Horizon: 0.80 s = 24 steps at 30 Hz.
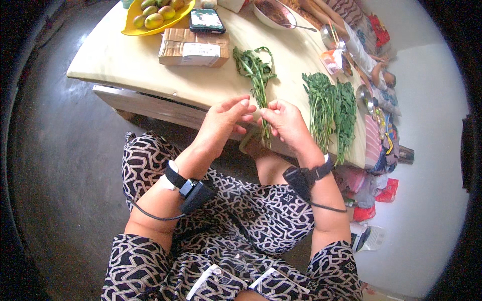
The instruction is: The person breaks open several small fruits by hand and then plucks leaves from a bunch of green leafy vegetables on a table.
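A bunch of leafy green vegetables (258,73) lies with its leaves on the pale tabletop and its stems hanging over the near edge. My right hand (280,118) pinches those stems between thumb and fingers. Just left of the stems is my left hand (233,114), its fingers spread and slightly curled, with nothing seen in it. Two more bunches rest side by side at the table's right: one with long pale stems (320,109), the other darker and leafier (345,116). Both wrists carry black strapped devices with cables.
A taped cardboard box (171,47) sits beyond my left hand, with a phone (207,20) at its back edge. Behind are a yellow dish (130,24) of mangoes and a white bowl (284,25) with a spoon. More bowls line the right side, where another person lies or sits.
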{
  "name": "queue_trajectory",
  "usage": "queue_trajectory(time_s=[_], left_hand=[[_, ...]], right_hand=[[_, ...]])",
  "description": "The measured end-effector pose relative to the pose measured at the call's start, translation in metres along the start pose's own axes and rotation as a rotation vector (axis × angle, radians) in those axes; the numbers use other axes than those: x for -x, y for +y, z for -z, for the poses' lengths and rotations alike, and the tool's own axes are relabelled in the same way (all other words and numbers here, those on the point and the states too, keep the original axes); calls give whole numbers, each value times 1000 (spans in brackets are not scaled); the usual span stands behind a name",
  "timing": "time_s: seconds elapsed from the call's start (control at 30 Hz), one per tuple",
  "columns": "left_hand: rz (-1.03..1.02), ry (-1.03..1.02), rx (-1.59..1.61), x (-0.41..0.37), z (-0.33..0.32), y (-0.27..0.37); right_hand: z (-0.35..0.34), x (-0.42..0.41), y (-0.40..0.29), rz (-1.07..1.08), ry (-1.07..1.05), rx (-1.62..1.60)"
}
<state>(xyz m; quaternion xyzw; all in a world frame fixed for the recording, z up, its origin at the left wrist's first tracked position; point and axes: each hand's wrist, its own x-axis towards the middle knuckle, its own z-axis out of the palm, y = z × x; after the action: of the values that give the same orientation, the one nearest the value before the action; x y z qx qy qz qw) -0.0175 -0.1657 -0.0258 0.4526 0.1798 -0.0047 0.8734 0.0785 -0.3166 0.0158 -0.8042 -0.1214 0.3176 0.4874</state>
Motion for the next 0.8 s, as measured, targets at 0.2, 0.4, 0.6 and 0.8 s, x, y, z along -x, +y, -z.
queue_trajectory(time_s=[0.2,0.4,0.6,0.8], left_hand=[[-30,24,74,-9,-2,-10],[-113,112,142,-14,-7,-19],[-146,153,183,-14,-10,-19],[-156,161,209,-12,-12,-19]], right_hand=[[-15,10,9,22,-77,-40],[-19,14,3,22,-99,-30],[-16,17,-7,-30,-146,-77],[-15,18,-4,-59,-172,-123]])
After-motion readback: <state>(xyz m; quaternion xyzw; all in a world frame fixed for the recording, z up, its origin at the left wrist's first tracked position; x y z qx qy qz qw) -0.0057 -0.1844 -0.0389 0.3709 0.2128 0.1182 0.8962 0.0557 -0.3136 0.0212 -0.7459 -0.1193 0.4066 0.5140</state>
